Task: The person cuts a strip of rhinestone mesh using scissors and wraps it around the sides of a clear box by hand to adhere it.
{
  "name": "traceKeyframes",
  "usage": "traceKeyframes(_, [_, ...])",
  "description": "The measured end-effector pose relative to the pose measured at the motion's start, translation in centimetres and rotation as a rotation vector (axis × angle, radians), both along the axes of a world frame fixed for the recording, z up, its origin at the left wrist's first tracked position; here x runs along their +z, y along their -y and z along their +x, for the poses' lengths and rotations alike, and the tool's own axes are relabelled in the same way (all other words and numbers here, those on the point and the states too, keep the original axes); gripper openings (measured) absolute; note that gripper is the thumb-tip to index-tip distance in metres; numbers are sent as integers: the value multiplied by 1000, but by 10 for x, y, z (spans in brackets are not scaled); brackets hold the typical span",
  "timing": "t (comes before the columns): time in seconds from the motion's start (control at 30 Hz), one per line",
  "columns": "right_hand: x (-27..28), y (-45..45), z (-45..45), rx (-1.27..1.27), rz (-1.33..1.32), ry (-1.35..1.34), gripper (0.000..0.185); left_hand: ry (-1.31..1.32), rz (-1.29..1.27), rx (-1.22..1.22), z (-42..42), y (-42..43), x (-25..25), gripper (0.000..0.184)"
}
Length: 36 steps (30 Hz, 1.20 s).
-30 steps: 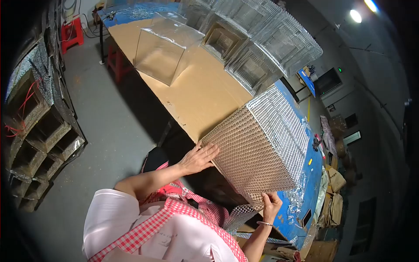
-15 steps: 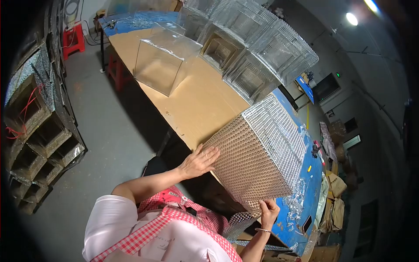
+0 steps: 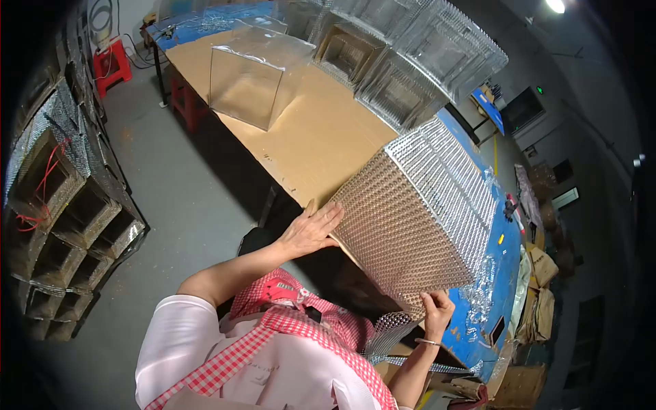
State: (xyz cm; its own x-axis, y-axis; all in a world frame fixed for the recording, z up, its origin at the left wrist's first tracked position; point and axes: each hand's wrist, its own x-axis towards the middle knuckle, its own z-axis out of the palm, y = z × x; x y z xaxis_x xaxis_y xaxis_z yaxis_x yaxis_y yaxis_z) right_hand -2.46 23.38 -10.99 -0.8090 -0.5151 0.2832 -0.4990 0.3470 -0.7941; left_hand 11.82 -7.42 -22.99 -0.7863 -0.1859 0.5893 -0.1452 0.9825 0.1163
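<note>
A large box (image 3: 403,222) covered in shiny beaded mesh stands at the table's near edge. Its near face has a grid of round studs, and its top shows bright silver rows. My left hand (image 3: 311,229) lies against the near left corner of that box, fingers stretched out flat. At the lower right corner, my right hand (image 3: 439,316) pinches the edge of the beaded mesh between thumb and fingers. A loose strip of the mesh (image 3: 391,333) hangs below, beside my apron.
Cardboard (image 3: 328,147) covers part of the blue table (image 3: 502,266). A clear box (image 3: 247,89) and stacked glittering frames (image 3: 403,61) stand farther back. Loose clear beads (image 3: 480,301) and a phone (image 3: 497,331) lie at right. More frames (image 3: 75,239) stand at left by a red stool (image 3: 111,67).
The camera view has shifted slightly, so the box and table appear a little higher and more to the right. Both hands keep about the same places on the box.
</note>
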Motion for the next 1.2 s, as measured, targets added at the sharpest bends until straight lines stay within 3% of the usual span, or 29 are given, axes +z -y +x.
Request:
traceKeyframes(0.17, [2, 1, 2, -12, -16, 58, 10, 162, 64, -28, 20, -15, -17, 76])
traceKeyframes(0.2, [2, 2, 3, -10, -2, 39, 16, 113, 68, -25, 20, -17, -17, 73])
traceKeyframes(0.33, [-9, -2, -3, -16, -75, 74, 11, -158, -59, -132, 24, -28, -17, 64])
traceKeyframes(0.43, [-6, -4, -5, 9, -12, 19, 12, -28, 94, -16, 21, -45, 8, 63])
traceKeyframes(0.6, [-3, -2, -3, 13, -22, 37, 13, 144, 32, -164, 12, -69, -3, 62])
traceKeyframes(0.7, [-10, -4, -8, 7, 46, -114, 15, -18, -48, -411, 17, -91, 8, 43])
traceKeyframes(0.73, [-7, -4, -6, 13, 54, -31, 18, -104, 45, -523, 14, -98, 16, 36])
traceKeyframes(0.87, [8, 3, 5, 34, 30, 11, 18, -245, 139, -707, -14, -117, 46, 36])
traceKeyframes(0.9, [2, 2, 3, 55, -51, 133, 19, -218, 115, -733, -20, -120, 56, 37])
traceKeyframes(1.07, [-19, -5, -7, 32, -35, 50, 21, -151, 46, -779, -43, -130, 84, 45])
traceKeyframes(1.2, [-2, -6, -4, 59, 54, -111, 22, -204, 10, -783, -53, -131, 88, 45])
